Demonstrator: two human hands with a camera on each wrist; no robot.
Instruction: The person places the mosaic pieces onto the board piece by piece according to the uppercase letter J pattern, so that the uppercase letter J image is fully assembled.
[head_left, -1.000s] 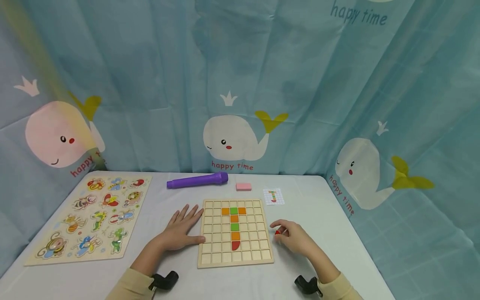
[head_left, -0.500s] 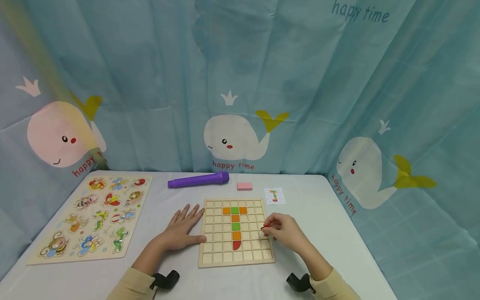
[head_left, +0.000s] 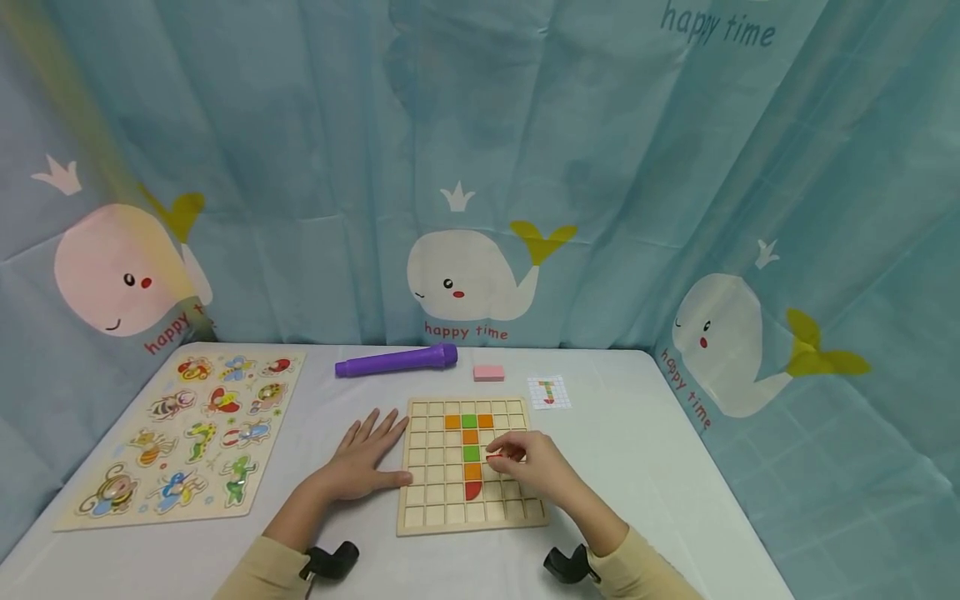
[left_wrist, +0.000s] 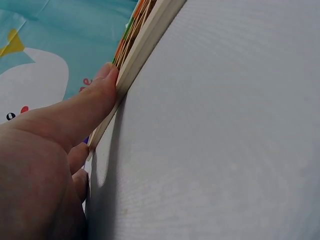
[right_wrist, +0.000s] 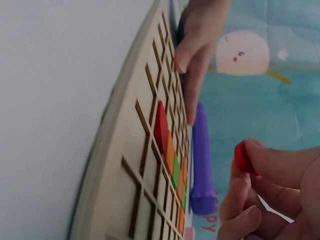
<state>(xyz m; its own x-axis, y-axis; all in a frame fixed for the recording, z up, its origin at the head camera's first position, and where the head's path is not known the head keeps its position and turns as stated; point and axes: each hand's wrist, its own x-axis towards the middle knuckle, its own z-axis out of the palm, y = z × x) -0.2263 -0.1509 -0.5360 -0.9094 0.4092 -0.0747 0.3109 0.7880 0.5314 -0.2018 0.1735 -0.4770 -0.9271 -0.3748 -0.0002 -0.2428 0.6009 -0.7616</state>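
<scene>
A wooden grid board (head_left: pixel 435 518) lies flat on the table, with orange and green square tiles (head_left: pixel 471 453) set in a T shape and a red rounded tile (head_left: pixel 472 491) at the foot of the column. My left hand (head_left: pixel 360 467) rests on the table with spread, straight fingers, its thumb and fingertips touching the board's left edge. Over the right half of the board, my right hand (head_left: pixel 536 467) pinches a small red tile (right_wrist: pixel 243 158) between thumb and fingers. That tile is held above the board, just right of the column; its full outline is hidden by the fingers.
Behind the board lie a purple microphone-shaped stick (head_left: pixel 397 361), a pink block (head_left: pixel 488 373) and a small pattern card (head_left: pixel 549 392). An insect picture puzzle board (head_left: pixel 187 442) lies at the left. A blue whale-print curtain (head_left: pixel 315 208) hangs behind the table.
My right hand has moved left from beside the board to over it, carrying the red tile toward the column. The left hand has stayed in place.
</scene>
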